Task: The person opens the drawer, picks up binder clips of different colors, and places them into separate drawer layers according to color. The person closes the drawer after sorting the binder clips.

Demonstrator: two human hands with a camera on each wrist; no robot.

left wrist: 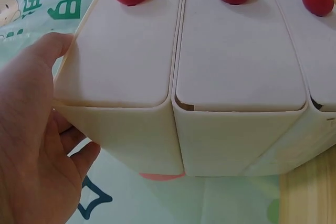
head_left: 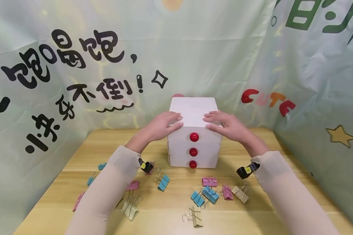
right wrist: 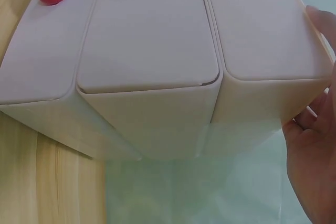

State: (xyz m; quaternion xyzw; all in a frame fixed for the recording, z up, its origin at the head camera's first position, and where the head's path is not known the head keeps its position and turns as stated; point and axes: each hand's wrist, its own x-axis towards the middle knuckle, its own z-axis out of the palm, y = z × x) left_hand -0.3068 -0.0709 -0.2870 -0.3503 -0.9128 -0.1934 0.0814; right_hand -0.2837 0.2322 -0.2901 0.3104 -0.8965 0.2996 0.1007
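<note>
A white box with a stack of three drawers stands upright on the table, each drawer front bearing a round red knob. My left hand rests on the left edge of its top, fingers extended over the surface and thumb near the front edge. On the opposite side, my right hand lies on the top's right edge in much the same way. The left wrist view shows the drawer fronts closed, with my left thumb at the top one's edge. Part of my right hand is cut off in the right wrist view.
Binder clips lie scattered on the wooden table: a blue clip and a cream clip on the left, several more on the right, including a pink clip. A printed cloth hangs behind and beside the table.
</note>
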